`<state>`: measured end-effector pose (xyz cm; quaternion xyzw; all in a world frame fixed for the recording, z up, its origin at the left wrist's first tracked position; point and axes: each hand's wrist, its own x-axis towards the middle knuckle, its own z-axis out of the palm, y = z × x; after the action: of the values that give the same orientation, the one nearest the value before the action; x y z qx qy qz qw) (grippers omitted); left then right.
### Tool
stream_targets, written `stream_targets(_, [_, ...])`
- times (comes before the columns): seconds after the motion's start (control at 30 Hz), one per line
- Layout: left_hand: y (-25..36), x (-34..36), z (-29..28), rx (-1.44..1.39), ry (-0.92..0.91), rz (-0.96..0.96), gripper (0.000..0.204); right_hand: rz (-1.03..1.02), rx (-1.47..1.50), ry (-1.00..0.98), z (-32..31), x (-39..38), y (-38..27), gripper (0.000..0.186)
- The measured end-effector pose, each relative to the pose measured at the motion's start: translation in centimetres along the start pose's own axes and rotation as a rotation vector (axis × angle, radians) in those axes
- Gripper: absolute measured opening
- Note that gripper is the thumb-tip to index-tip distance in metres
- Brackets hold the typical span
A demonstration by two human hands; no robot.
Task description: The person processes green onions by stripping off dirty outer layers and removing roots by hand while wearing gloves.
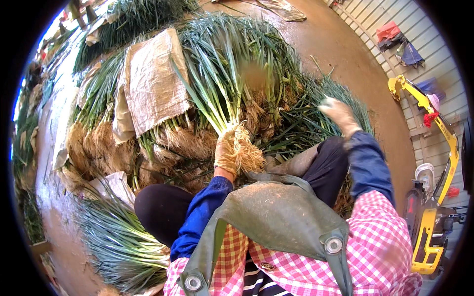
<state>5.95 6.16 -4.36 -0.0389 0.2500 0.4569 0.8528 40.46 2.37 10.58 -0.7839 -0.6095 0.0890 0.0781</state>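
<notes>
My gloved left hand (223,155) grips a bunch of long green onions (217,108) just above my lap, with pale stringy roots hanging over its right side and the leaves fanning up toward the top. My gloved right hand (336,112) is raised to the right of the bunch, over loose green leaves (316,89); its fingers are blurred. Behind the held bunch lies a large heap of rooted onions (94,138), partly covered by a beige woven sack (153,81). A green apron (276,214) lies across my lap between my knees.
Another onion pile (118,237) lies at the lower left, and more heaps (123,15) at the back. The wet concrete floor (326,44) runs along both sides. At the right, a yellow toy digger (424,101) stands by a corrugated wall (375,15) with hanging cloths (387,32).
</notes>
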Motion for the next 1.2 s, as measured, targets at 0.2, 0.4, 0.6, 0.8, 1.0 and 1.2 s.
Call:
stream_targets(0.2, [0.3,-0.6,-0.9,-0.002,-0.073,-0.044,0.027,0.239,1.245,-0.712,15.5,4.9,-16.8,0.042])
stream_targets(0.4, [-0.4,-0.3,0.1,0.258,0.112,0.067,0.028,0.154,1.025,-0.214,22.7,6.3,-19.1,0.029])
stream_targets(0.6, [-1.6,1.6,-0.1,0.580,0.162,0.174,0.016,0.152,0.844,0.029,23.4,4.6,-17.0,0.052])
stream_targets(0.8, [-0.6,1.3,-1.0,0.475,0.195,0.144,0.012,0.136,0.915,0.023,21.5,2.0,-20.2,0.043])
stream_targets(1.0, [-2.2,1.9,-0.3,0.083,0.084,0.040,0.014,0.171,1.220,-0.135,23.8,4.3,-17.0,0.035])
stream_targets(1.2, [-0.2,-0.6,2.2,-0.038,-0.079,-0.028,0.029,0.338,0.772,0.013,18.9,8.6,-15.7,0.018])
